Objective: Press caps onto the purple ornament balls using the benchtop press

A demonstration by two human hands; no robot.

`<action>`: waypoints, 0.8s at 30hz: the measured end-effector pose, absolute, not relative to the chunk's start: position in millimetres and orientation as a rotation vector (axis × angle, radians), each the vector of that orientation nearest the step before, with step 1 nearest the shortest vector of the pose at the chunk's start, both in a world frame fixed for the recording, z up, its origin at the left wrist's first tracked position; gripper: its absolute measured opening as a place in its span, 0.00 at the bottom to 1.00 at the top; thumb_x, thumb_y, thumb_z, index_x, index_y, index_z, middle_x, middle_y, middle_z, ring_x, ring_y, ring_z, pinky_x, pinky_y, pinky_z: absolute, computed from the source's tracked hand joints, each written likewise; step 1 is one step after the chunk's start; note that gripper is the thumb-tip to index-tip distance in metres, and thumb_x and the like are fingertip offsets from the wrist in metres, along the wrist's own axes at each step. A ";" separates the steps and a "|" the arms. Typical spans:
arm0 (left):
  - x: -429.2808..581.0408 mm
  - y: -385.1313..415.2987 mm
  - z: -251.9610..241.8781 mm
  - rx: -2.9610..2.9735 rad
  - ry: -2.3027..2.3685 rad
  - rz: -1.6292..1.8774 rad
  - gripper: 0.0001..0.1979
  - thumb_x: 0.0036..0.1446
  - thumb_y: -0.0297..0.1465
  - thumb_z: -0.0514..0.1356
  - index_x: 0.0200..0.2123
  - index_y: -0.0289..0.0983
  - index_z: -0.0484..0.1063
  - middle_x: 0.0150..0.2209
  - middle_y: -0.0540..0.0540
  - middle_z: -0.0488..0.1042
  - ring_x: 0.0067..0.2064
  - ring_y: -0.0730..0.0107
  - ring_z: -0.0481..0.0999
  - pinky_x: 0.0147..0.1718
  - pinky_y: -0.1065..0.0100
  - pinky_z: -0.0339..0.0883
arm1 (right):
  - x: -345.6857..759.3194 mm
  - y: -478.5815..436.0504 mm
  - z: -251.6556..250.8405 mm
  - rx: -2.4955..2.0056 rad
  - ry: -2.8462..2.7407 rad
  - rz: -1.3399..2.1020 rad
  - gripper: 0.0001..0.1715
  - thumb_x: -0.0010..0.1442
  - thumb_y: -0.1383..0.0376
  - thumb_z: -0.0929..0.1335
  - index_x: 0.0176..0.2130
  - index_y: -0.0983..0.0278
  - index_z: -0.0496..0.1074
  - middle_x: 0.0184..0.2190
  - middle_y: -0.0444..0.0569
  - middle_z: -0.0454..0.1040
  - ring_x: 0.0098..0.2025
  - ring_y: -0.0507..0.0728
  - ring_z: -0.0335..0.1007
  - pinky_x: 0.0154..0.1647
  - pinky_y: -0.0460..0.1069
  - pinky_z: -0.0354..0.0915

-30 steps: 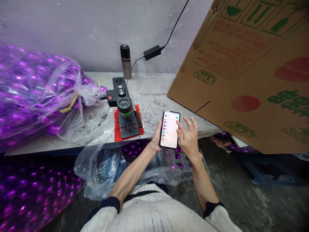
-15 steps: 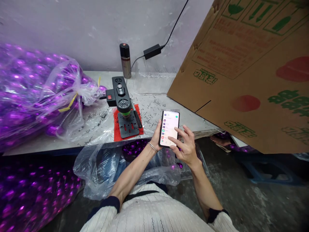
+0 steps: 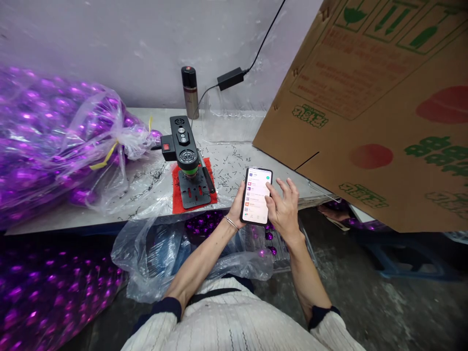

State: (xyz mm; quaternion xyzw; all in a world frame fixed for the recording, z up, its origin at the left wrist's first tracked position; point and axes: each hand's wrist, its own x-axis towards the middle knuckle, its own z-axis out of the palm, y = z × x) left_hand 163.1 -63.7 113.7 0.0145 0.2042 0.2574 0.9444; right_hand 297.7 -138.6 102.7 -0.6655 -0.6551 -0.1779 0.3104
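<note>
A smartphone (image 3: 255,200) with a lit screen showing a list rests upright in my left hand (image 3: 237,207), whose fingers wrap round its left side and back. My right hand (image 3: 283,204) is at the phone's right edge, fingers apart, with the fingertips over the screen. Beyond my left hand, a small black press-like machine (image 3: 185,146) with a red switch stands on a red cloth (image 3: 177,201). Under my forearms lies clear plastic sheeting (image 3: 146,258), with shiny purple balls (image 3: 204,224) in and beside it.
At left, a tied clear bag of purple balls (image 3: 54,131) lies on the table (image 3: 226,151), among scattered black bits. Another heap of purple balls (image 3: 54,292) sits below. A spray can (image 3: 189,92), clear plastic tray (image 3: 234,124) and power adapter (image 3: 231,79) are behind. A large cardboard box (image 3: 365,122) fills the right.
The list on the phone's screen has scrolled to other entries. My right hand has shifted slightly up and right, its fingers moving toward the screen's upper right.
</note>
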 end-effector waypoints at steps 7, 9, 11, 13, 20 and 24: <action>163.9 -63.2 107.0 0.046 0.388 0.501 0.34 0.73 0.49 0.43 0.65 0.29 0.67 0.44 0.38 0.84 0.38 0.61 0.84 0.51 0.63 0.72 | 297.4 -140.5 102.6 -1.751 -1.738 -0.526 0.22 0.71 0.60 0.60 0.59 0.60 0.72 0.61 0.58 0.67 0.70 0.68 0.54 0.67 0.69 0.62; 164.1 -62.3 103.3 0.047 0.380 0.503 0.34 0.72 0.49 0.44 0.65 0.29 0.66 0.44 0.37 0.84 0.37 0.61 0.84 0.50 0.63 0.72 | 297.0 -143.4 103.7 -1.745 -1.753 -0.525 0.21 0.70 0.60 0.61 0.57 0.59 0.73 0.62 0.57 0.67 0.71 0.69 0.54 0.67 0.70 0.62; 163.7 -61.4 100.8 0.066 0.352 0.476 0.37 0.72 0.51 0.43 0.66 0.27 0.66 0.45 0.34 0.83 0.37 0.59 0.84 0.48 0.61 0.73 | 295.8 -148.1 105.1 -1.708 -1.783 -0.511 0.18 0.69 0.61 0.63 0.54 0.57 0.76 0.62 0.55 0.67 0.71 0.69 0.54 0.67 0.70 0.62; 163.0 -60.6 100.0 0.096 0.328 0.442 0.40 0.71 0.53 0.40 0.65 0.24 0.66 0.44 0.32 0.83 0.37 0.56 0.84 0.46 0.60 0.74 | 293.6 -154.1 106.7 -1.642 -1.820 -0.489 0.16 0.67 0.62 0.66 0.51 0.57 0.78 0.62 0.54 0.68 0.71 0.69 0.55 0.67 0.68 0.63; 163.5 -61.5 101.6 0.075 0.340 0.489 0.38 0.71 0.52 0.40 0.63 0.27 0.69 0.40 0.35 0.84 0.35 0.56 0.84 0.45 0.55 0.75 | 287.5 -168.3 111.6 -1.465 -1.932 -0.402 0.12 0.65 0.64 0.68 0.45 0.56 0.80 0.59 0.52 0.73 0.68 0.68 0.60 0.62 0.64 0.69; 165.4 -61.9 100.4 0.053 0.337 0.457 0.39 0.71 0.52 0.41 0.62 0.25 0.69 0.45 0.31 0.83 0.41 0.52 0.84 0.51 0.54 0.74 | 288.2 -161.8 112.1 -1.502 -1.882 -0.409 0.15 0.67 0.63 0.66 0.50 0.57 0.78 0.59 0.53 0.73 0.69 0.68 0.60 0.64 0.66 0.67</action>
